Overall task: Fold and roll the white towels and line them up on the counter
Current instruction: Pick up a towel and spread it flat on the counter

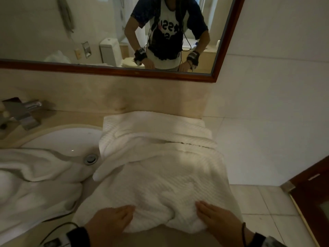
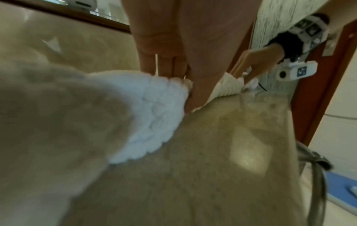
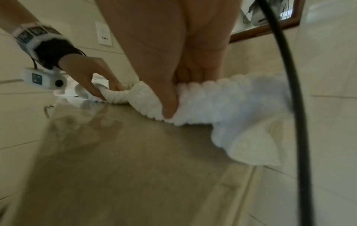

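A white ribbed towel [image 1: 165, 186] lies spread on the beige counter [image 1: 74, 115], its near edge bunched up at the front. My left hand [image 1: 114, 216] pinches that edge on the left, and my right hand [image 1: 213, 216] pinches it on the right. The left wrist view shows the left hand's fingers [image 2: 164, 61] on top of the towel [image 2: 150, 110] with the thumb below. In the right wrist view the right hand [image 3: 173, 91] pinches the towel [image 3: 231, 104] the same way. Two rolled white towels [image 1: 154, 123] [image 1: 187, 139] lie side by side against the back wall.
A loose white towel [image 1: 35, 184] is heaped over the left of the sink [image 1: 67, 139], with a chrome tap [image 1: 23, 111] behind it. A framed mirror [image 1: 106, 32] hangs above. The counter ends at the tiled right wall [image 1: 267, 122]; a dark wooden door [image 1: 313, 184] stands lower right.
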`<state>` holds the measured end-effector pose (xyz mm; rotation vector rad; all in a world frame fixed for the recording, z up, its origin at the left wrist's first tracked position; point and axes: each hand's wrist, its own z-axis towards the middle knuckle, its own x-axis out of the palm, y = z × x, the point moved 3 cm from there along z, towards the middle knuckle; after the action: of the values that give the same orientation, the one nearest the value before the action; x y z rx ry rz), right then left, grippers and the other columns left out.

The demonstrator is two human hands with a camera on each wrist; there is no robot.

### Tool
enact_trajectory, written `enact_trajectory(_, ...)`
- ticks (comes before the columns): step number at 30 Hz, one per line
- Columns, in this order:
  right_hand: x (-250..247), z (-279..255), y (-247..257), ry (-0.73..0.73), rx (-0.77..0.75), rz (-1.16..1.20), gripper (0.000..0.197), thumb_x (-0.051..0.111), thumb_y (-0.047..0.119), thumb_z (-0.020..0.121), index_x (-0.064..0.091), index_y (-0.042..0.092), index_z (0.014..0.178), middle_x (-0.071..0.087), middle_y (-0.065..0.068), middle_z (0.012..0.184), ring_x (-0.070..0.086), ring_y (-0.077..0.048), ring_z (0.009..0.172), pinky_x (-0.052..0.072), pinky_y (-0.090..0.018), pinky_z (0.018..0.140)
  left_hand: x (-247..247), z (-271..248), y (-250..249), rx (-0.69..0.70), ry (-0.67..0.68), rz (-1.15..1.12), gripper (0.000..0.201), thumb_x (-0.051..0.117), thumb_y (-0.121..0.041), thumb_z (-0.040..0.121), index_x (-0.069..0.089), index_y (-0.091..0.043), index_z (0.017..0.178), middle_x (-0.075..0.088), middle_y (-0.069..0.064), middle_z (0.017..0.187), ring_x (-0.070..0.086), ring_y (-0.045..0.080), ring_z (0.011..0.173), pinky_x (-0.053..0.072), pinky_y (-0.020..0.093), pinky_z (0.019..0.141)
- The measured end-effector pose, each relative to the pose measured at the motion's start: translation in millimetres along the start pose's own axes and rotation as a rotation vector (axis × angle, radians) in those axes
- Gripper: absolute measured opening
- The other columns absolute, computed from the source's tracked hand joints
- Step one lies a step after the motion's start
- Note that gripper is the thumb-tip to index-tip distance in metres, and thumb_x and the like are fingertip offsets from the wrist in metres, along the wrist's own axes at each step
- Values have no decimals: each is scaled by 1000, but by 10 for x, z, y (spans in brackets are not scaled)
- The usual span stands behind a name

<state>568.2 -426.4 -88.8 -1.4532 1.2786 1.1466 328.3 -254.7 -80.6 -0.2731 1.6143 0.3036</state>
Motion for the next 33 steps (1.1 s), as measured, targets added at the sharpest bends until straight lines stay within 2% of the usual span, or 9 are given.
enact_trajectory(2,-56,35,-77,-51,33,59,54,15,20,99,66,28,84,72,13,76,65,4,52,46,-8,46,-112,-154,33,-82,395,-349,48,10,-34,101,55,-17,106,74,-13,95,68,-3,77,52,12,66)
enact_trajectory(4,-222,32,-205,-12,136,158,54,21,30,98,72,28,80,72,18,69,64,6,51,46,-8,59,-204,19,304,-43,226,-261,67,14,-60,76,62,-30,110,61,-14,124,55,2,114,38,16,98)
enact_trajectory(7,-645,101,-416,-76,220,104,44,35,39,98,61,15,124,66,9,118,63,-1,106,41,-10,89,-478,157,690,-207,383,-657,20,46,-44,86,65,-45,93,60,-18,125,53,-4,112,37,28,107)
enact_trajectory(10,-863,399,-599,-22,330,174,52,35,30,101,17,22,148,25,0,155,31,-14,140,23,-20,112,-573,521,995,-407,97,-464,43,50,-13,95,45,-19,137,44,7,144,46,21,128,33,34,112)
enact_trajectory(16,-584,678,-436,-20,185,55,85,30,68,79,-19,42,143,-11,-4,157,-6,-31,143,5,-56,107,-391,680,548,-29,199,75,94,21,-79,77,2,-21,149,-2,9,158,1,21,145,7,50,113)
enact_trajectory(20,-227,656,-454,150,278,95,100,52,64,75,-21,47,140,-6,-4,157,6,-33,142,28,-63,104,43,641,742,-88,192,35,111,52,-53,85,-46,-31,130,-29,0,141,-12,22,144,4,48,116)
enact_trajectory(26,-180,758,-616,218,186,148,55,-25,72,65,-42,58,115,-36,8,139,-30,-13,129,0,-48,118,-4,674,1026,-72,182,-119,75,21,-85,69,-18,-66,130,8,2,156,8,23,145,10,35,114)
enact_trajectory(30,-272,703,-694,234,194,141,54,6,37,98,-39,62,113,-23,12,147,-19,-12,136,4,-43,120,-127,675,1175,-84,240,200,91,95,-37,24,70,-23,111,72,-1,109,70,13,97,53,41,85)
enact_trajectory(33,-376,605,-628,204,191,210,56,18,25,103,-20,61,123,-13,6,157,-8,-22,146,5,-39,121,-287,653,1033,10,251,319,67,91,-26,48,69,-24,111,71,-7,106,68,4,97,47,23,97)
